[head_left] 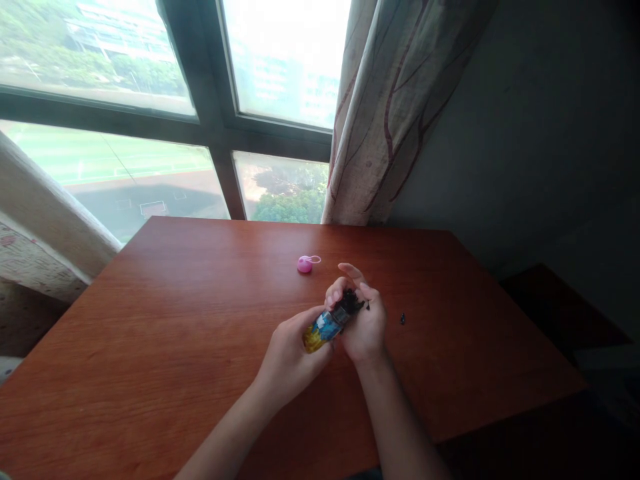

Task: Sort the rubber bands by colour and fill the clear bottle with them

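My left hand (293, 350) is wrapped around a small clear jar (325, 328) with a blue and yellow label. The jar is tilted, its mouth pointing up and to the right. A clump of small black pieces (351, 301) shows at the mouth; I cannot make out what they are. Cupped against the mouth end is my right hand (367, 327), its fingers apart and partly curled, the black pieces close to its palm. Beyond the hands, a pink round object with a thin loop (305, 265) lies on the table.
Both hands are above a reddish-brown wooden table (175, 347). A tiny dark piece (403, 319) lies on it, right of my right hand. Behind the table's far edge are a window (215, 127) and a patterned curtain (385, 107); another curtain (45, 227) hangs at the left.
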A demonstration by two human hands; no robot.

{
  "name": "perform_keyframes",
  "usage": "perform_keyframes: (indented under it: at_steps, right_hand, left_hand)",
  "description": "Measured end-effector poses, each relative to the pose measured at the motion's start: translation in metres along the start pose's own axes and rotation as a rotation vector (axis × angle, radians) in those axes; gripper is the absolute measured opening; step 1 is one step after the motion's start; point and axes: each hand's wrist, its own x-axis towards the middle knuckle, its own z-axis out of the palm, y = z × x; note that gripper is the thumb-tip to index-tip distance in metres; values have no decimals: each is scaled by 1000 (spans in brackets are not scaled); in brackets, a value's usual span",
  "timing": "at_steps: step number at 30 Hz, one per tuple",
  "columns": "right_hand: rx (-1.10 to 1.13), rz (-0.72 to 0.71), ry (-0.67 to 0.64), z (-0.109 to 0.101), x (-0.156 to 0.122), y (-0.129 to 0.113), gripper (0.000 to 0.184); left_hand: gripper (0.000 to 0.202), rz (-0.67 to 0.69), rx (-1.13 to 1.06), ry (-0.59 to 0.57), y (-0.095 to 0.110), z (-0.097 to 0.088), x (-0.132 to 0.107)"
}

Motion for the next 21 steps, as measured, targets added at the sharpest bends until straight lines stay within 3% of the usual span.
perform_keyframes:
  at_steps: [7,21]
  right_hand:
    - [90,17,39,-8,4,7,34]
    - [34,8,-76,-11,5,4,32]
  left_hand:
    - [39,-4,-1,-4,0,0,2]
    - [35,-2,45,-10,-5,1,3]
